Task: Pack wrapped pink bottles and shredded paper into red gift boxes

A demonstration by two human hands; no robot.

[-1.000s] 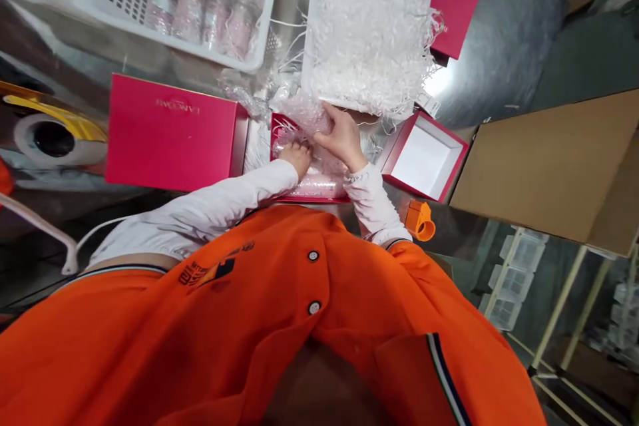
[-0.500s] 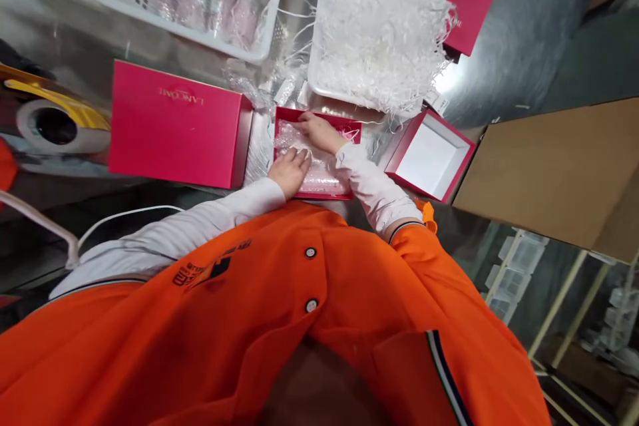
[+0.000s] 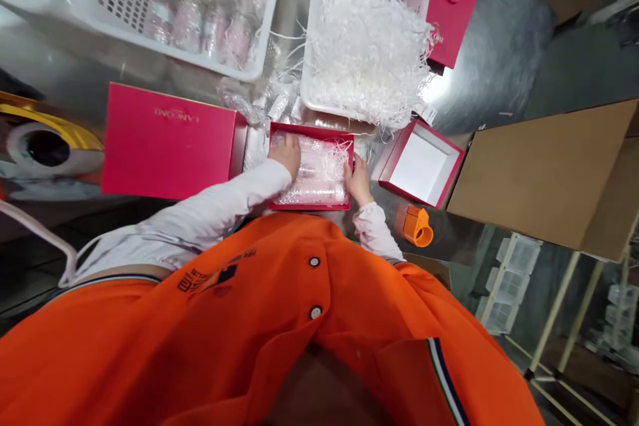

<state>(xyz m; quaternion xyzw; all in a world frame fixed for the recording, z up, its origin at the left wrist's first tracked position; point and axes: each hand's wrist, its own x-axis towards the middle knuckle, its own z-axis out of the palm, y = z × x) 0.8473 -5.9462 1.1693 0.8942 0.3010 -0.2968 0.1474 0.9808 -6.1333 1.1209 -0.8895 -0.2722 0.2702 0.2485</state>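
Observation:
Between my hands sits an uncovered red gift box point(image 3: 312, 207), holding bubble-wrapped pink bottles point(image 3: 312, 193) and a tuft of white paper shreds point(image 3: 335, 161). My left hand point(image 3: 286, 156) rests on the bubble wrap at the box's left end, fingers stretched out, their tips partly hidden. At the right end, my right hand point(image 3: 358, 181) grips the box's side wall, with the thumb at the inner side and fingers outside. To the left stands a closed red box point(image 3: 170, 143) with gold lettering. An open red box with a white inside point(image 3: 424, 163) lies to the right.
Beyond the box, a white basket point(image 3: 305, 80) overflows with paper shreds, and another basket point(image 3: 174, 56) holds wrapped pink bottles. Red paper bags point(image 3: 456, 13) stand behind. An orange tape cutter point(image 3: 418, 226) and a cardboard carton point(image 3: 539, 173) are at right, a tape dispenser point(image 3: 54, 146) at left.
My right hand has moved from inside the box to its right wall. My left hand has shifted up and slightly left over the wrap. The orange tape cutter is now uncovered, and the view has shifted.

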